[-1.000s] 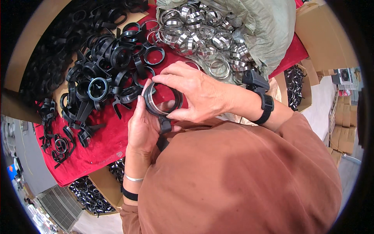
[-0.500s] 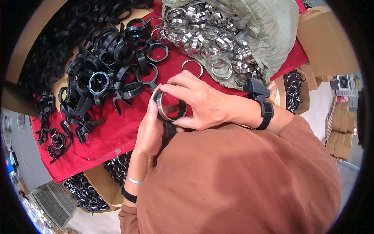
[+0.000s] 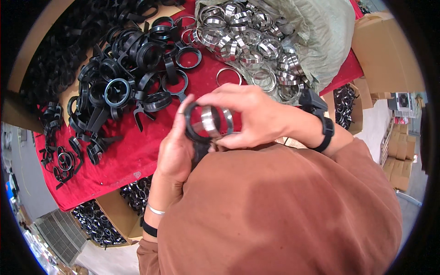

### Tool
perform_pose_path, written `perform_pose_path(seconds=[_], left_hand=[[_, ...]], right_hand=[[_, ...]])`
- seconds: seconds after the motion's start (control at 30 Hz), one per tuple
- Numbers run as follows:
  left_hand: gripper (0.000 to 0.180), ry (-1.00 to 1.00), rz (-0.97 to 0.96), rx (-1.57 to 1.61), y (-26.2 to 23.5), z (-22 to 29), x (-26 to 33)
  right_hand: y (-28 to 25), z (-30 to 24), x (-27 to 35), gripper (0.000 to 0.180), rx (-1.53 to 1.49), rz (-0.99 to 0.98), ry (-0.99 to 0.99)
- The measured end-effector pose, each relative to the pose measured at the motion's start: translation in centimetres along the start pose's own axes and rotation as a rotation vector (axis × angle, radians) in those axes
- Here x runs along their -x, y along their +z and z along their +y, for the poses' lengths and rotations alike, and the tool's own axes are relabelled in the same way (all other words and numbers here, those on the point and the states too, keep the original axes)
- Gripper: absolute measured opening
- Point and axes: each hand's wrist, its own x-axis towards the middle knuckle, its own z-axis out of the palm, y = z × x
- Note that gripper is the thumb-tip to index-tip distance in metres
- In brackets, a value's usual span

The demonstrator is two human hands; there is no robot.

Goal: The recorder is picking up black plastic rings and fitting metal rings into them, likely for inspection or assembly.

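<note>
My left hand [image 3: 176,149] grips a black plastic ring clamp [image 3: 195,124] from below, its handle hidden in the palm. My right hand [image 3: 252,117] comes over from the right and pinches a shiny metal ring [image 3: 213,120], which sits tilted inside the black ring's opening. Both hands are held close to my chest, above the near edge of a red cloth [image 3: 133,151]. A pile of black ring clamps [image 3: 123,78] lies on the cloth to the left. Loose metal rings [image 3: 250,46] spill from a grey-green sack [image 3: 321,41] at the top right.
One metal ring [image 3: 228,75] lies alone on the cloth just beyond my hands. Open cardboard boxes of black parts stand below the table's edge at the lower left [image 3: 98,222] and at the right [image 3: 344,106]. More cardboard boxes [image 3: 389,50] stand at the far right.
The hands have lifted the black ring a little nearer to me. The metal ring, earlier lying flat in the black ring, now stands tilted inside it, turned by my right fingers.
</note>
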Motion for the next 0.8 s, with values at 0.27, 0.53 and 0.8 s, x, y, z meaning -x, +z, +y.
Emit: perform_pose_path(seconds=[0.27, 0.53, 0.8], left_hand=[[0.046, 0.048, 0.051, -0.036, 0.6, 0.0, 0.0], [0.045, 0.013, -0.010, -0.020, 0.5, -0.2, -0.1], [0.047, 0.039, 0.076, -0.073, 0.9, -0.3, 0.5]], right_hand=[[0.9, 0.2, -0.1, 0.075, 0.040, 0.017, 0.103], [1.8, 0.7, -0.1, 0.075, -0.057, 0.052, 0.090], [3.1, 0.7, -0.6, 0.074, -0.079, 0.097, 0.126]])
